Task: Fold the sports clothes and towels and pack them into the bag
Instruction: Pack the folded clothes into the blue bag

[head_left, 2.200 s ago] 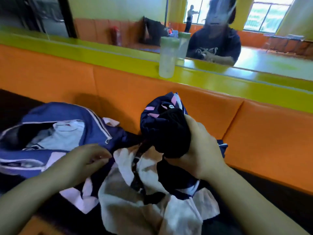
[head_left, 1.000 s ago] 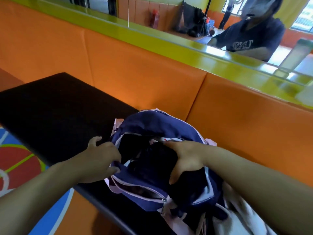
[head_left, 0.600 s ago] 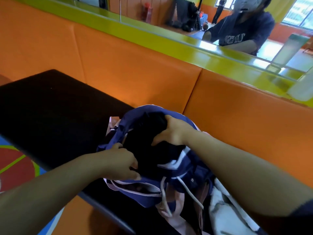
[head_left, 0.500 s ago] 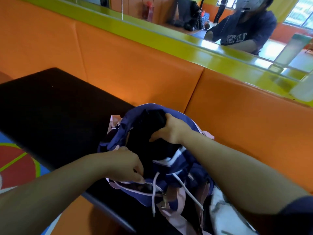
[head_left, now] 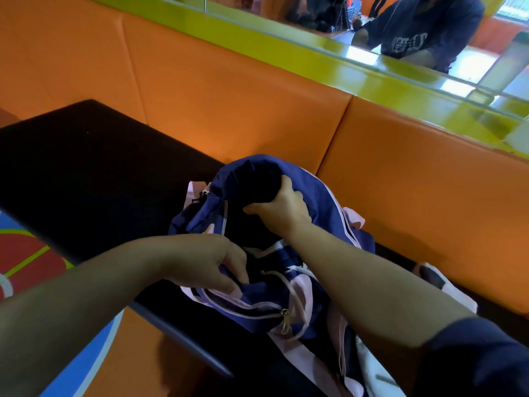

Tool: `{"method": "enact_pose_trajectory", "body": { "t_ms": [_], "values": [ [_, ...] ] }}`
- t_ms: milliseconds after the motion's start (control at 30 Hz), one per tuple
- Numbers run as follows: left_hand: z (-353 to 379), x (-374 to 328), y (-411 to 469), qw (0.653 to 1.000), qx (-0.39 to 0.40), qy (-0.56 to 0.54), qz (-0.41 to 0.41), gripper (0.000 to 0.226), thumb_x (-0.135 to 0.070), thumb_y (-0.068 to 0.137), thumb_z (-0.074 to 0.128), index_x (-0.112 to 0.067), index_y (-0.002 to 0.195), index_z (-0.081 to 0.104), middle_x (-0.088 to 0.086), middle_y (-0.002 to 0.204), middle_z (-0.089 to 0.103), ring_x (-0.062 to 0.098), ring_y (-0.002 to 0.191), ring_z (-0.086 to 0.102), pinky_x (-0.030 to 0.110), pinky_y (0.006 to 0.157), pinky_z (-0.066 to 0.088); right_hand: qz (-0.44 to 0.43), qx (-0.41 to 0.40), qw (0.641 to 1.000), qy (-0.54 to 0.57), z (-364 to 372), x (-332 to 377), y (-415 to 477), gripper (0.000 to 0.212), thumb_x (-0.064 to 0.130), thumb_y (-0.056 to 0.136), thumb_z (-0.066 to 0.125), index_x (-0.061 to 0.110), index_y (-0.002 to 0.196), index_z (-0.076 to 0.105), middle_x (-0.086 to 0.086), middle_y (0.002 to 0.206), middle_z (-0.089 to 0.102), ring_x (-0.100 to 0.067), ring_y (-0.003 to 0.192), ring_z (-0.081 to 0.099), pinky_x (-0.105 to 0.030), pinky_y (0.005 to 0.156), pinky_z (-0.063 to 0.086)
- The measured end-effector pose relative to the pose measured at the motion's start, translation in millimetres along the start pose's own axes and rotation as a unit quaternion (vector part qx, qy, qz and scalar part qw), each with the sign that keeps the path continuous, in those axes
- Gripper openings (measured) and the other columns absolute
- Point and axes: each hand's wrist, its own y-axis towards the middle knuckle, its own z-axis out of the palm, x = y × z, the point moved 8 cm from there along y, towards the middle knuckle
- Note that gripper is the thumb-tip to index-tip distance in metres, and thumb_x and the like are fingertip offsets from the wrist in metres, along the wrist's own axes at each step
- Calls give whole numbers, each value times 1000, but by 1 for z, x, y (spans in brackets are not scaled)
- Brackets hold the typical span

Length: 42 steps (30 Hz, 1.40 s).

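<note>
Two curled hands [head_left: 204,262] [head_left: 282,212] on bag [head_left: 320,190], garment [head_left: 252,181].

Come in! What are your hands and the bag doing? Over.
Left hand pinches rim of navy-and-pink fabric bag. Right hand grips rolled black garment, partly inside. Nothing seen blocking.

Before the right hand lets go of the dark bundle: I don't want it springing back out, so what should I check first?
1. Bag mouth held open: ok, the left hand pinches the near rim of the navy bag.
2. Grip on the dark bundle: ok, the right hand curls round it.
3. Bundle fully inside: not ok, part of it shows in the mouth.
4. Bag supported: ok, it rests on the black bench.
5. Room left inside: cannot tell.
6. White cloth packed: not ok, it lies outside by the bag.
</note>
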Motion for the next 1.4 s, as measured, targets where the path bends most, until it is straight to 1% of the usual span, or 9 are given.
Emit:
{"method": "enact_pose_trajectory", "body": {
  "t_ms": [200,333,567,733,867,933,1133,1233,1400],
  "values": [
    [-21,14,-9,998,-45,-35,-26,18,-27,87,66,-44,83,67,-25,86,57,0,85,59,17,80,44,-133,33,966,-221,-9,-12,-16,95,48,70,71,38,144,13,-13,129,39,-39,123,38,-59,96,37],
    [-29,18,-11,996,-56,-43,-49,13,-26,88,65,-33,94,73,-28,84,60,-4,83,60,9,74,43,-209,78,891,-396,-13,-13,-25,101,54,73,69,33,149,6,-17,132,34,-40,123,35,-62,95,35],
    [-23,17,-1,996,-41,14,-74,11,-37,88,62,-35,90,73,-22,93,68,-6,84,62,15,76,48,-223,158,845,-460,1,-32,-38,112,53,72,68,30,148,-11,-19,143,18,-40,129,25,-62,102,27],
    [-21,13,3,996,-26,26,-80,14,-40,89,60,-33,87,72,-21,89,68,-3,80,63,18,71,50,-207,220,875,-377,3,-32,-37,117,57,66,73,37,147,-8,-12,147,18,-37,134,19,-60,108,22],
    [-27,11,8,995,-34,36,-81,13,-40,91,57,-35,85,68,-32,74,62,-12,68,57,9,59,40,-140,241,936,-214,-26,-41,-18,92,62,79,63,40,149,7,-5,152,29,-28,140,23,-43,114,24],
    [-34,15,15,991,-70,76,-79,15,-41,92,55,-35,90,68,-24,82,64,-7,77,58,11,64,40,-151,213,937,-233,-26,-40,-14,78,54,88,56,33,150,12,-7,152,33,-29,139,27,-40,112,26],
    [-76,35,47,909,-251,331,-41,38,-30,85,62,-28,122,54,-4,118,53,21,107,49,38,86,43,-205,163,910,-320,-8,-35,-12,65,47,96,43,29,151,12,-8,156,24,-34,138,25,-49,111,27],
    [-76,41,72,859,-276,431,19,58,-22,67,74,-26,120,52,9,114,56,33,97,53,45,74,46,-227,137,909,-322,-10,-40,-13,64,49,97,39,31,151,9,-4,156,21,-31,138,25,-48,110,28],
    [-82,48,103,778,-311,543,59,68,-27,54,77,-26,112,42,9,112,39,28,91,38,42,83,36,-273,119,906,-300,-17,-49,-22,65,48,98,39,34,152,5,-1,157,18,-28,139,25,-44,110,29]
  ]
}}
